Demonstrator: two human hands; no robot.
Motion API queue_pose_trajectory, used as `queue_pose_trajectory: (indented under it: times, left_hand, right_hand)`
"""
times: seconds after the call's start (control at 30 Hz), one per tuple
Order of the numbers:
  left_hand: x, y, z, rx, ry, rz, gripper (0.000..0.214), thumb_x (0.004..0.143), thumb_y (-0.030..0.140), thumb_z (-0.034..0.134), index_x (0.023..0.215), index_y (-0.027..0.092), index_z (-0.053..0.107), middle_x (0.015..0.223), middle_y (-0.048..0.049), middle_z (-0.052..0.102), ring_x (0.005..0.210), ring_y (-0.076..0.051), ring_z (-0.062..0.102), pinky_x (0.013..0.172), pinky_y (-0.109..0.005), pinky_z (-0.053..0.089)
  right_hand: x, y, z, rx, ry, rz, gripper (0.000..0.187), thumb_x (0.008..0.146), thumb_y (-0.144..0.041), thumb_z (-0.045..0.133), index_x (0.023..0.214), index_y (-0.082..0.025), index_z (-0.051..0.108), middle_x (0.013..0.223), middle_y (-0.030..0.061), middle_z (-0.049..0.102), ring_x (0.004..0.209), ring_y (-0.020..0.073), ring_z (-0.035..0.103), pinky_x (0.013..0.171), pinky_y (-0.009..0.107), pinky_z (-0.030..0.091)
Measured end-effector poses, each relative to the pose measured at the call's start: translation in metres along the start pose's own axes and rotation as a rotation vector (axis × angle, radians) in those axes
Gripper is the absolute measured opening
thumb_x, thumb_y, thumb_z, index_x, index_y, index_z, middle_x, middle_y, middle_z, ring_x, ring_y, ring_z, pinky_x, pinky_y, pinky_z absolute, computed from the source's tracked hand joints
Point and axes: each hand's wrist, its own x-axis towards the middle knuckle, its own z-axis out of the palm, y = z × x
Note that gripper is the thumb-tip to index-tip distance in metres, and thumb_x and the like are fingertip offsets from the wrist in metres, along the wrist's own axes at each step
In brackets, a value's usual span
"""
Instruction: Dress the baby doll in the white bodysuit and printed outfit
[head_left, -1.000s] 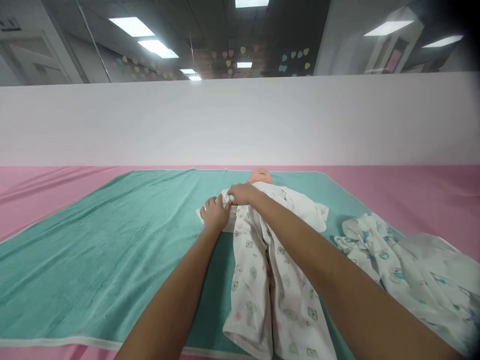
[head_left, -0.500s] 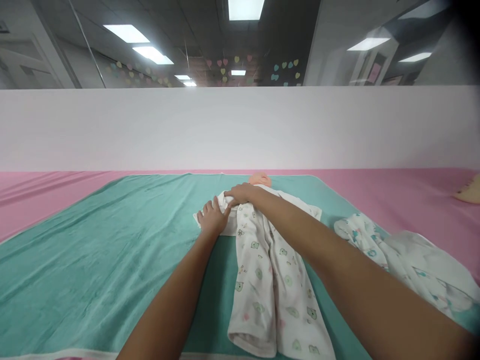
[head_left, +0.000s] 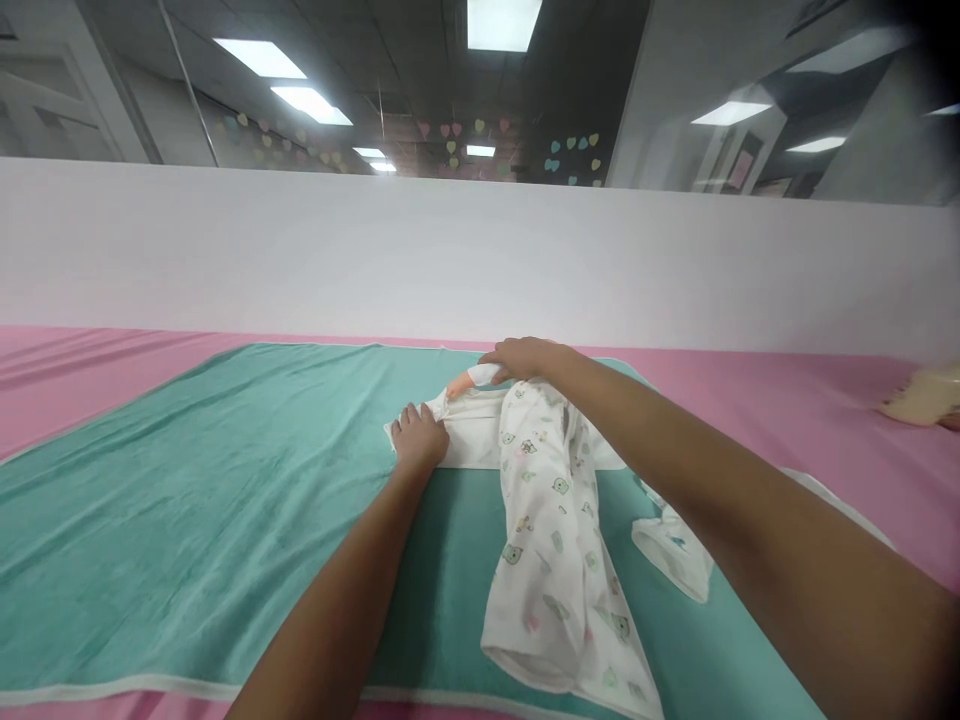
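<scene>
A doll lies at the far middle of the teal blanket, mostly hidden by my right arm; its pinkish hand (head_left: 459, 386) pokes out of a short white sleeve (head_left: 484, 374). My right hand (head_left: 523, 358) is closed round that sleeved arm. White baby clothing (head_left: 472, 440) is spread flat beneath, and my left hand (head_left: 420, 436) grips its left end, fingers curled over the fabric. Toward me trails a white baby garment printed with small green bears (head_left: 555, 560), its wide hem near the blanket's front edge.
The teal blanket (head_left: 225, 520) covers a pink sheet (head_left: 787, 400). More white printed baby clothing (head_left: 679, 545) lies at right, partly behind my right forearm. A tan object (head_left: 922, 395) rests at the far right edge. A white wall panel (head_left: 480, 260) stands behind, under dark glass.
My right hand has moved right and up from beside my left, now with the doll's arm. The doll's hand has come into view. The bear-print garment has shifted right and bunched.
</scene>
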Motion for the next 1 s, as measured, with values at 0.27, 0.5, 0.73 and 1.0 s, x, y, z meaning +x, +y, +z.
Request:
queue_pose_trajectory:
  times: [0.27, 0.5, 0.73, 1.0]
  left_hand:
    - [0.003, -0.006, -0.015, -0.316, 0.250, 0.060, 0.065, 0.076, 0.016, 0.037, 0.141, 0.012, 0.029, 0.146, -0.0088, 0.033, 0.134, -0.019, 0.031, 0.107, -0.031, 0.033]
    - [-0.001, 0.002, -0.005, -0.056, 0.159, 0.170, 0.060, 0.079, 0.012, 0.037, 0.137, 0.024, 0.038, 0.143, -0.0080, 0.036, 0.133, -0.024, 0.031, 0.104, -0.046, 0.033]
    - [0.000, 0.004, -0.004, -0.027, 0.080, 0.162, 0.055, 0.081, 0.021, 0.040, 0.135, 0.026, 0.040, 0.139, -0.0068, 0.042, 0.129, -0.023, 0.034, 0.105, -0.046, 0.031]
    - [-0.002, 0.001, -0.008, -0.018, 0.046, 0.175, 0.057, 0.082, 0.023, 0.036, 0.140, 0.024, 0.034, 0.140, -0.0071, 0.041, 0.127, -0.027, 0.036, 0.102, -0.049, 0.033]
  right_hand:
    - [0.030, -0.035, 0.044, -0.039, 0.068, -0.175, 0.044, 0.085, -0.053, 0.049, 0.125, -0.033, 0.048, 0.113, 0.0068, 0.059, 0.098, 0.0250, 0.058, 0.073, 0.031, 0.042]
    - [0.052, -0.063, 0.079, -0.088, 0.077, -0.183, 0.038, 0.087, -0.049, 0.047, 0.113, -0.022, 0.052, 0.110, 0.0120, 0.058, 0.103, 0.0292, 0.054, 0.081, 0.040, 0.042]
    - [0.061, -0.074, 0.099, -0.061, 0.072, -0.127, 0.043, 0.086, -0.046, 0.050, 0.118, -0.018, 0.052, 0.122, 0.0174, 0.053, 0.112, 0.0348, 0.049, 0.091, 0.053, 0.035]
    - [0.001, -0.025, 0.075, 0.199, 0.321, 0.023, 0.048, 0.091, -0.054, 0.034, 0.126, -0.025, 0.049, 0.128, 0.0076, 0.053, 0.116, 0.0255, 0.049, 0.093, 0.037, 0.039]
